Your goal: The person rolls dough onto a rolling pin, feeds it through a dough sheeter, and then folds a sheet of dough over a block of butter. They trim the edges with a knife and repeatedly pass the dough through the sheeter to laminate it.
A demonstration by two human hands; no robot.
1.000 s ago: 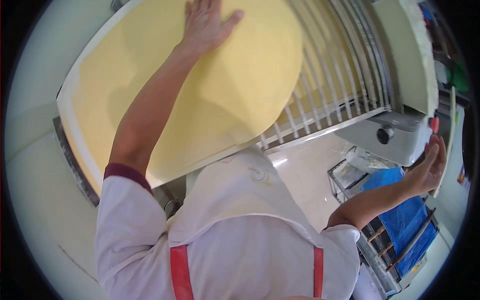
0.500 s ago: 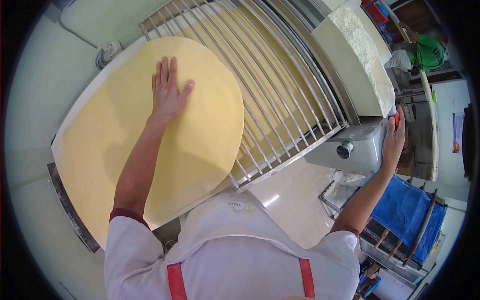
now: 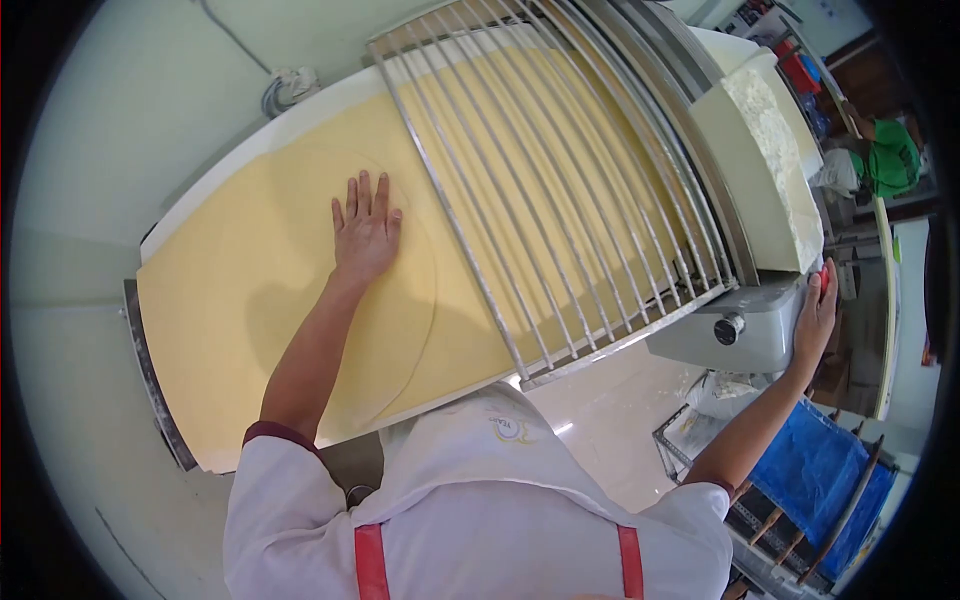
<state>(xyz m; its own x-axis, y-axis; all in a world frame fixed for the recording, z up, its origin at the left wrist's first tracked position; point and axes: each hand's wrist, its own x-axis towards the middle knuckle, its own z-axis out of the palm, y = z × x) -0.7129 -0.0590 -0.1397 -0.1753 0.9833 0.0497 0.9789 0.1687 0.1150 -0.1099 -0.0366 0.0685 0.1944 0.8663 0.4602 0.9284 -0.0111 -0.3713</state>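
My left hand point(image 3: 367, 240) lies flat, fingers slightly spread, on a wide pale-yellow dough sheet point(image 3: 230, 340). A thin curved line under and around the hand marks the edge of an upper dough layer point(image 3: 400, 340), which lies flat on the rest. The sheet runs on beneath the metal bar guard of a dough sheeter. At the machine's right end, my right hand point(image 3: 815, 320) is against the side of the grey housing point(image 3: 765, 340). Its fingers are around a small red knob point(image 3: 825, 278), mostly hidden by them.
The bar guard point(image 3: 550, 364) slants across the sheeter's middle. Beyond it stands a pale bin point(image 3: 745, 170) with white flour on top. A black knob point(image 3: 729, 328) sticks out of the housing. Blue sheeting point(image 3: 810, 455) covers a rack at lower right. A person in green point(image 3: 892, 158) is at far right.
The upper dough layer's edge has drawn back leftward from over the bar guard and now lies flat on the sheet. My left hand stays on the dough, right hand at the red knob. The view has shifted.
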